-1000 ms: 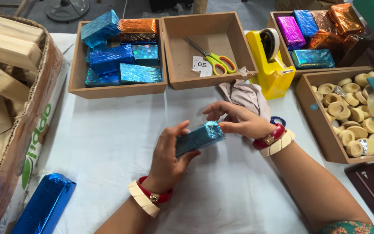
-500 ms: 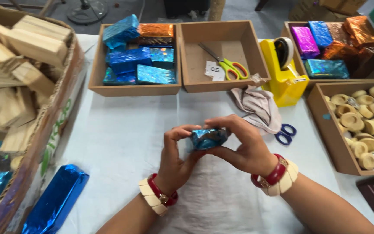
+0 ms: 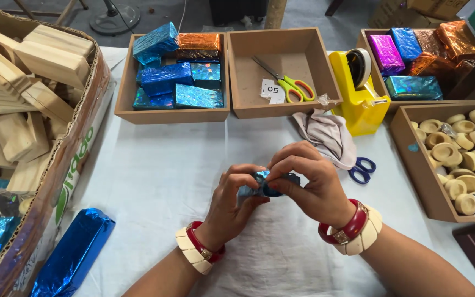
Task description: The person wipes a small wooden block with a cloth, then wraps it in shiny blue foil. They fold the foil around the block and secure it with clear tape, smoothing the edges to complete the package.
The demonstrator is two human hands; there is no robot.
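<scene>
- Your left hand (image 3: pixel 232 201) and right hand (image 3: pixel 311 184) are both pinched on a small blue foil-wrapped block (image 3: pixel 265 184), held just above the counter (image 3: pixel 155 170) in front of you.
- The foil already covers most of the block; the end under your fingertips looks like it is not yet folded flat, and I see no tape on it.
- The left tray (image 3: pixel 127 88) holds finished blue and orange wrapped blocks.
- The middle tray (image 3: pixel 325 77) holds only scissors (image 3: pixel 287 82) and paper slips.
- The far-right tray (image 3: pixel 366 47) holds wrapped blocks in several colours.
- The near-right tray (image 3: pixel 413 159) holds bare wooden rounds.
- The cardboard box (image 3: pixel 78 148) on your left holds unwrapped wooden blocks.
</scene>
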